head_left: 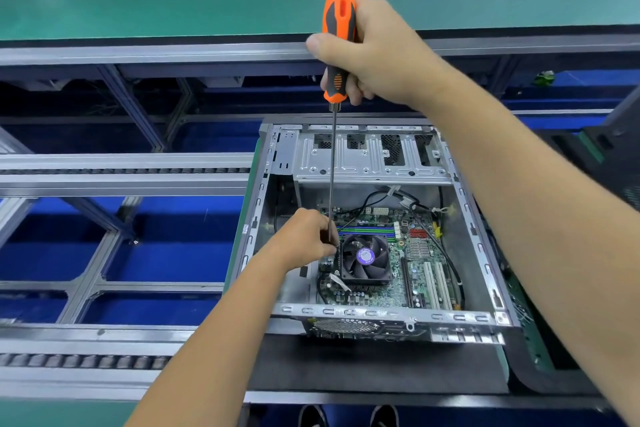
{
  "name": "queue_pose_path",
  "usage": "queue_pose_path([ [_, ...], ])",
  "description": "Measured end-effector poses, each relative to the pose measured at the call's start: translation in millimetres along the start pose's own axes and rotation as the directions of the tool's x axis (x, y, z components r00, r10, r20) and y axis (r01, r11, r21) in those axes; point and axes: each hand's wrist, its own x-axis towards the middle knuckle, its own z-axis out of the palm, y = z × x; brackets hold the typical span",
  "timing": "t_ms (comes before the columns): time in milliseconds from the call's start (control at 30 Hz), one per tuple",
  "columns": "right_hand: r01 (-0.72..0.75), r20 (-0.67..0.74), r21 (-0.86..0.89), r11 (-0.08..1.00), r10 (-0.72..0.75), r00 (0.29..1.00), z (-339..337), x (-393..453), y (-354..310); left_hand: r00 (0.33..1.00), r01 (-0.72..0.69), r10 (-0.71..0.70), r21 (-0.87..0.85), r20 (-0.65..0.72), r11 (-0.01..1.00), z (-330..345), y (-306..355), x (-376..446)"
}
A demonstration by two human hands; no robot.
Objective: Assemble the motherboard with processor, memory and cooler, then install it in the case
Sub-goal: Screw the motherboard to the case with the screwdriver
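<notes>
We had the motherboard [391,263] already lying inside the open case [363,163], and we took the cooler [366,258] as our landmark: it sat on the board toward the case's left half, its fan facing up. Memory sticks [363,230] lay just beyond the cooler, and the white expansion slots [436,284] to its right.

Our right hand [374,52] was wrapped around the orange and black handle of a long screwdriver [337,45], held high above the cooler, with the thin shaft running almost straight down to the cooler's far-left corner. Our left hand [304,239] sat just left of that corner, fingers curled and pinching the lower shaft near the tip to steady it. The tip itself and any screw under it were hidden by those fingers.

We judged the step in hand to be fastening at that corner, either a cooler mounting screw or a board screw beside it; we could not tell which. The task looked late in its course. The next move would call for keeping the shaft upright over the screw head, pressing down lightly while turning, and keeping the tip off the fan blades and the black cable [446,253] to the cooler's right.
</notes>
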Motion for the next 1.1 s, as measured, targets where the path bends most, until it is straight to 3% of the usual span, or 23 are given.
queue_pose_path([
  [367,-0.06,0.101,0.058,0.997,0.054,0.993,14.9,-4.5,11.6,0.982,0.06,-0.09,0.183,0.165,0.981,-3.3,-5.6,-1.1],
  [633,-0.036,0.206,0.1,0.994,0.015,0.979,18.3,-7.8,5.7,0.967,0.107,-0.144,0.178,0.211,0.978,-2.6,-6.7,-5.1],
  [900,-0.021,0.216,0.072,0.997,0.005,0.976,9.5,-17.5,5.3,0.954,0.122,-0.162,0.169,0.254,0.978,1.0,-5.8,-6.9],
  [1100,-0.002,0.148,0.084,0.996,-0.01,0.989,9.1,-25.7,7.8,0.957,0.12,-0.16,0.173,0.241,0.978,1.6,-3.5,-5.6],
])
